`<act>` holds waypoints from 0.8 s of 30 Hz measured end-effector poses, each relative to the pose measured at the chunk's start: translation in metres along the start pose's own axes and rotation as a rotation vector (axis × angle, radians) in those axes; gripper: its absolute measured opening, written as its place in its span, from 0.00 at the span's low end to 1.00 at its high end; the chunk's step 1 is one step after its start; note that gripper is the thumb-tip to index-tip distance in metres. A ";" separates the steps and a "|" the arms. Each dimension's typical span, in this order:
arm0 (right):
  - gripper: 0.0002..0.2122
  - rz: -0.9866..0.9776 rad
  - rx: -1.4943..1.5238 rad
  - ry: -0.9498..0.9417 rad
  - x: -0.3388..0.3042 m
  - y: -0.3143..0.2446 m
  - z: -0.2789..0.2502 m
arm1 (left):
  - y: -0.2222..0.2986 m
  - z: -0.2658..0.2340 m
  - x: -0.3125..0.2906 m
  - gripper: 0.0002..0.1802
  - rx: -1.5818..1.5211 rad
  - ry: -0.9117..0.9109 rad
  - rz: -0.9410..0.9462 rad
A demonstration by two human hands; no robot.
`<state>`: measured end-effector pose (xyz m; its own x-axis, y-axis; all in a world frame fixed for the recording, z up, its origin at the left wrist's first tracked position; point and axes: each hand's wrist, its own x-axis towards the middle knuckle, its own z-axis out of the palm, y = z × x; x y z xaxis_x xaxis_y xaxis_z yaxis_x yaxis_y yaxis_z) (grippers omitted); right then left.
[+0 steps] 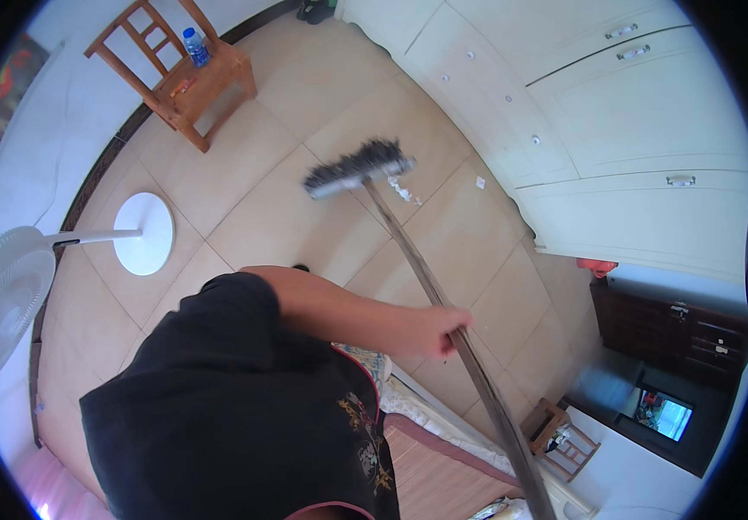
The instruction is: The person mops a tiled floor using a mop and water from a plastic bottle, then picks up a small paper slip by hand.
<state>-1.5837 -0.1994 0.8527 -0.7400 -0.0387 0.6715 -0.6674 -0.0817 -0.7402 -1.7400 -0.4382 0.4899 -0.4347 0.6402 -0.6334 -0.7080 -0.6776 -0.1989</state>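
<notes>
From the dark sleeve, my left forearm reaches across toward the middle. My left hand is closed around the long grey handle of a broom. The handle slants from the lower right edge up to a wide head with dark grey bristles, slightly blurred, on the tiled floor. Right beside the broom head lie white crumpled bits of litter. A small white scrap rests farther right, near the cabinets. My right hand is out of the picture, and so is the handle's upper end.
A wooden chair at the far left carries a blue bottle. Left of me stands a white fan on a round base. White cabinets line the right. A bed and a small wooden chair are at the lower right.
</notes>
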 end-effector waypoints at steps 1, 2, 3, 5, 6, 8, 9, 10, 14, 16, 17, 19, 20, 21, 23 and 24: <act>0.09 0.010 0.028 0.167 -0.002 0.023 0.016 | 0.018 -0.013 -0.011 0.07 0.035 -0.058 0.068; 0.09 0.023 0.063 0.327 -0.003 0.051 0.033 | 0.038 -0.026 -0.016 0.06 0.001 0.021 0.146; 0.09 0.107 0.228 0.173 -0.004 0.075 0.037 | 0.058 -0.039 -0.019 0.06 -0.033 0.090 0.229; 0.13 0.122 0.090 0.077 -0.018 0.136 0.063 | 0.102 -0.088 -0.017 0.06 -0.156 0.165 0.397; 0.12 0.257 -0.470 0.046 -0.026 0.151 0.076 | 0.119 -0.101 -0.026 0.06 -0.204 0.204 0.422; 0.10 0.164 -0.324 -0.268 -0.042 0.221 0.135 | 0.133 -0.142 -0.050 0.06 -0.260 0.265 0.469; 0.09 0.280 -0.227 -0.369 -0.049 0.243 0.166 | 0.136 -0.162 -0.063 0.07 -0.228 0.206 0.506; 0.06 0.363 -0.110 -0.353 -0.058 0.269 0.189 | 0.137 -0.177 -0.075 0.07 -0.191 0.142 0.537; 0.06 0.345 0.144 -0.431 -0.055 0.303 0.245 | 0.117 -0.248 -0.127 0.07 -0.026 0.206 0.602; 0.07 0.344 0.193 -0.363 -0.051 0.301 0.244 | 0.103 -0.292 -0.157 0.05 -0.074 0.308 0.687; 0.07 0.371 0.217 -0.371 -0.049 0.305 0.241 | 0.097 -0.320 -0.168 0.03 -0.158 0.342 0.701; 0.07 0.436 0.251 -0.361 -0.049 0.308 0.230 | 0.082 -0.356 -0.188 0.01 -0.186 0.450 0.764; 0.07 0.440 0.267 -0.359 -0.051 0.309 0.226 | 0.074 -0.373 -0.190 0.02 -0.251 0.482 0.796; 0.07 0.440 0.276 -0.353 -0.053 0.307 0.223 | 0.068 -0.387 -0.191 0.03 -0.258 0.550 0.789; 0.07 0.452 0.266 -0.363 -0.055 0.300 0.225 | 0.061 -0.427 -0.196 0.04 -0.187 0.550 0.748; 0.07 0.494 0.270 -0.369 -0.060 0.296 0.219 | 0.061 -0.435 -0.191 0.05 -0.198 0.632 0.667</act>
<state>-1.7189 -0.4393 0.6006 -0.8439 -0.4694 0.2598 -0.1782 -0.2115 -0.9610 -1.4578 -0.7591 0.2738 -0.2929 -0.1787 -0.9393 -0.2888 -0.9200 0.2651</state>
